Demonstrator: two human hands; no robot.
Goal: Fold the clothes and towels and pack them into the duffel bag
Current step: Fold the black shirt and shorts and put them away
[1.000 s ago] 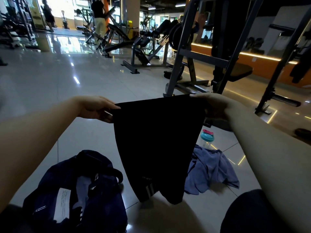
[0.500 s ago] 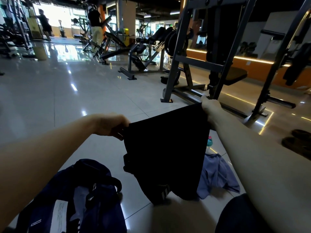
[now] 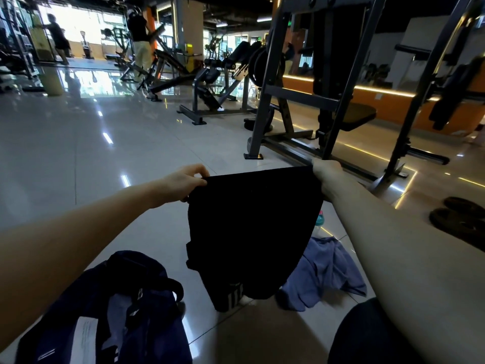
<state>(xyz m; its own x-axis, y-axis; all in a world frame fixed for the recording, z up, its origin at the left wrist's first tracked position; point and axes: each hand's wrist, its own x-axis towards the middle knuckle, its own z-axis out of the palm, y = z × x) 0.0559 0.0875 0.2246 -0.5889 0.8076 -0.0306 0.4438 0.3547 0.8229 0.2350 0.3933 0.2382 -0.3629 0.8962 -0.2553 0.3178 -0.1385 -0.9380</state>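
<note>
Black shorts [image 3: 252,232] are held up in the air, spread flat and hanging full length, with the hem just above the floor [image 3: 78,166]. No fold is in them yet.

The left hand [image 3: 183,183] pinches the top-left corner between thumb and curled fingers. The right hand [image 3: 326,179] grips the top-right corner; its fingers are mostly behind the cloth, so I can't tell how they lie.

The navy duffel bag [image 3: 147,334] sits open on the floor, near-left. There's something pale plus a white label [image 3: 85,337] inside, and I can't tell if any of it is a packed item.

A blue-grey cloth [image 3: 325,274] lies crumpled on the floor behind and right of the shorts, unfolded.

My read: early in the task. The shorts need folding and packing, then the blue-grey cloth.
</note>
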